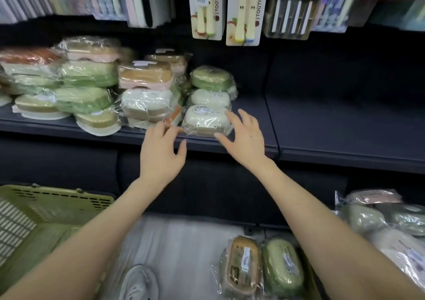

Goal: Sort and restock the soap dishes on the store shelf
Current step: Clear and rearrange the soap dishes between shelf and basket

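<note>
Dark store shelf [253, 144], both hands open at its front edge.
White cards [243, 12] hanging above the hands read "TOOTHBRUSH". A white oval plastic soap dish in clear film [207, 120], small label on its lid, lies lowest in a stack between the hands. The spread right hand [246, 138] touches its right end; the left hand [161, 148] is relaxed and empty, just left.

Toothbrush packs [244, 12] are hanging at top, a green basket [57, 196] is sitting lower left, and a pale shoe [138, 283] is resting beside it.
</note>
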Motion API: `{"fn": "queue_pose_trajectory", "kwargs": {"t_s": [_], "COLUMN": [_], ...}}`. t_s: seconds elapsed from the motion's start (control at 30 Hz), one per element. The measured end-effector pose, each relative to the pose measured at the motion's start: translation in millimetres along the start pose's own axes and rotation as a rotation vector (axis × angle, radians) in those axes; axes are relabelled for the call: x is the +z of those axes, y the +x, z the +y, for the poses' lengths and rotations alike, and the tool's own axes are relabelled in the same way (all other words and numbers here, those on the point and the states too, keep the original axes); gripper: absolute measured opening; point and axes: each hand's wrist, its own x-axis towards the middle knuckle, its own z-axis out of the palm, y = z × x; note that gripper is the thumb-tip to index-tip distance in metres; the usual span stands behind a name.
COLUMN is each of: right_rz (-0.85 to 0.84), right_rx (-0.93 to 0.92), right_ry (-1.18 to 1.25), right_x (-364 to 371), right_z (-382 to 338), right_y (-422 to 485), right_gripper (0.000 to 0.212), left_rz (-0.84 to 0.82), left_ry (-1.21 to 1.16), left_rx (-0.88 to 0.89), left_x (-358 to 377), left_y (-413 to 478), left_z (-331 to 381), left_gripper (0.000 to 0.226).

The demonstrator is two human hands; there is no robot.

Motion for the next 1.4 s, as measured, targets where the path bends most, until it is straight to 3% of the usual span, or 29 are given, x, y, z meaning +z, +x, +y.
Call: {"fn": "queue_pose_trajectory", "kwargs": {"t_s": [0.1, 0.23, 0.33, 0.57, 0.7, 0.8, 1.03, 1.4], "right_rz": [-0.178, -0.304, -0.283, -0.143, -0.163, -0.161, -0.117, -0.067], "right_rx": [-0.021, -0.034, -0.013, 0.003, 0.018, 0.037, 0.105, 0.189], "right_ry": [-0.093, -0.126, -0.092, -0.133, -0.126, -0.114, -0.112, -0.072], "right_x": [12.7, 26.4, 27.9, 24.5, 21.3, 19.1, 9.9, -18.5], "right_z": [-5.3, -4.0, 2.7, 13.7, 12.5, 9.0, 10.1, 6.5], "right_y": [40.0, 63.2, 59.4, 48.7, 49.1, 45.3, 23.8, -7.8], "right_gripper": [0.079, 0.084, 0.081, 0.081, 0.081, 0.080, 0.079, 0.077], "left_rz": [0.066, -0.055, -0.229, -0.501, -0.414, -0.390, -0.549, -0.377], "left_ry": [0.144, 0.301, 0.314, 0.388, 0.550, 0.544, 0.183, 0.104], "left_rx": [0.123, 0.155, 0.013, -0.104, 0.072, 0.152, -0.020, -0.041], "left_x": [-9.7, -10.3, -14.2, -23.1, -35.8, -43.5, -41.8, -47.8], "left_y": [40.6, 89.2, 116.8, 173.3, 175.0, 173.9, 175.2, 146.6], "left_z": [-22.8, -53.7, -64.3, -82.0, -76.7, -76.5, -86.8, -76.6], "left_gripper": [0.029, 0.062, 0.083, 0.101, 0.117, 0.117, 0.085, 0.071]}}
